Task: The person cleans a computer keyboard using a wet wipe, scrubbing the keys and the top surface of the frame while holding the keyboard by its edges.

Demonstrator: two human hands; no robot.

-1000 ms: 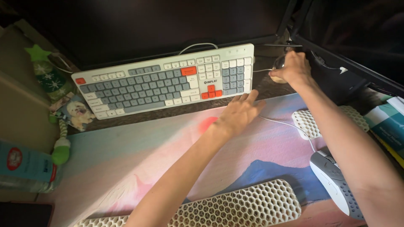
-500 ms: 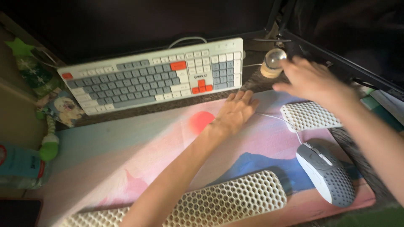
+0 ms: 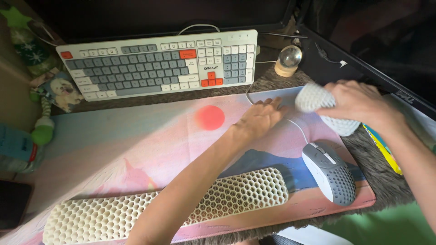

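Observation:
My left hand (image 3: 261,119) lies flat, fingers together, on the pink and blue desk mat (image 3: 136,140), just below the keyboard's right end. My right hand (image 3: 363,104) grips a small white honeycomb wrist rest (image 3: 313,97) and holds it tilted above the mat's right edge. A grey and white perforated mouse (image 3: 330,173) sits on the mat below that hand, with its cable running up past my left hand. A white, grey and orange keyboard (image 3: 159,63) lies behind the mat.
A long white honeycomb wrist rest (image 3: 113,215) lies along the mat's near edge. A glass ball on a wooden base (image 3: 289,59) stands right of the keyboard. Small toys (image 3: 43,131) and a dark phone (image 3: 13,204) sit at left. A dark laptop edge (image 3: 363,68) runs along the right.
My right hand came down from beside the glass ball to the small wrist rest, took hold of it and raised it off the mat. My left hand stayed flat.

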